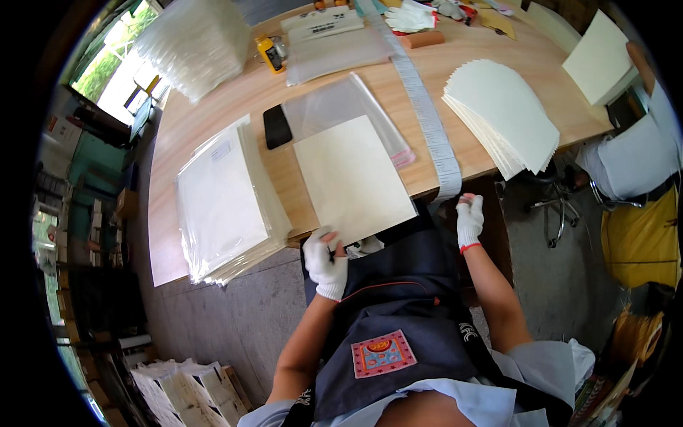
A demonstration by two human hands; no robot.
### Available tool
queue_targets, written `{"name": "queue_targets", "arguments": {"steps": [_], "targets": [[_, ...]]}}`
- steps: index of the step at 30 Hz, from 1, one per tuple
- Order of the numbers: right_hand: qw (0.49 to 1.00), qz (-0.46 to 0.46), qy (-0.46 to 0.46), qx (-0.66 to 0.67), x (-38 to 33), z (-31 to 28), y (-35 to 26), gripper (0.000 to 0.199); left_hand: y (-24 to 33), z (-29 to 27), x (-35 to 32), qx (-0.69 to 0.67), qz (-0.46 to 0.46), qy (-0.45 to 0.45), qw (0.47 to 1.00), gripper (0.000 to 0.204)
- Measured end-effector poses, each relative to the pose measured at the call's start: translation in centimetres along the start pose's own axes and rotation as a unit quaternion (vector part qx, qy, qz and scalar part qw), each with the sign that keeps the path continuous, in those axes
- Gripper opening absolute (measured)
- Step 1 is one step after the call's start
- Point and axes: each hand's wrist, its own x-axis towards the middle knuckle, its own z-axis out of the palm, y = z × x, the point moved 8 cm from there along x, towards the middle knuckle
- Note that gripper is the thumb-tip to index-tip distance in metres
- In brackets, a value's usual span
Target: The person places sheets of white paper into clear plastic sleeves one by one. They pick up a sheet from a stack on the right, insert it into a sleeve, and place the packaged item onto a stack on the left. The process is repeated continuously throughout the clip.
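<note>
My left hand (326, 262), in a white glove, pinches the near corner of a cream sheet of paper (352, 178) that lies on the wooden table (213, 114) and hangs over its front edge. Under the sheet's far end lies a clear plastic bag (341, 107). My right hand (469, 219), also gloved, holds the hanging end of a long white label strip (427, 114) just below the table edge. To the left sits a stack of bagged sheets (224, 203). A fanned pile of cream sheets (501, 114) rests to the right.
A black phone (276, 126) lies beside the clear bag. A yellow bottle (269, 53), more bags (196, 43) and white gloves (411, 18) sit at the far side. Another person (637, 153) at the right holds a cream sheet stack (599, 60). A stool (555, 199) stands below.
</note>
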Motion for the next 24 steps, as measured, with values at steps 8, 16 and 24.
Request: {"name": "queue_targets", "arguments": {"steps": [8, 16, 24], "targets": [[0.964, -0.057, -0.236, -0.112, 2.0, 2.1, 3.2, 0.034, 4.1, 10.6, 4.4, 0.095, 0.110, -0.184, 0.972, 0.034], [0.950, -0.231, -0.208, 0.039, -4.9, -4.2, -12.6, 0.008, 8.1, 16.3, -3.2, -0.379, -0.411, -0.461, 0.690, 0.033], [0.863, -0.446, -0.145, -0.190, -8.5, -5.0, -19.4, 0.018, 8.7, 20.3, -5.8, -0.510, -0.488, -0.426, 0.566, 0.013]]}}
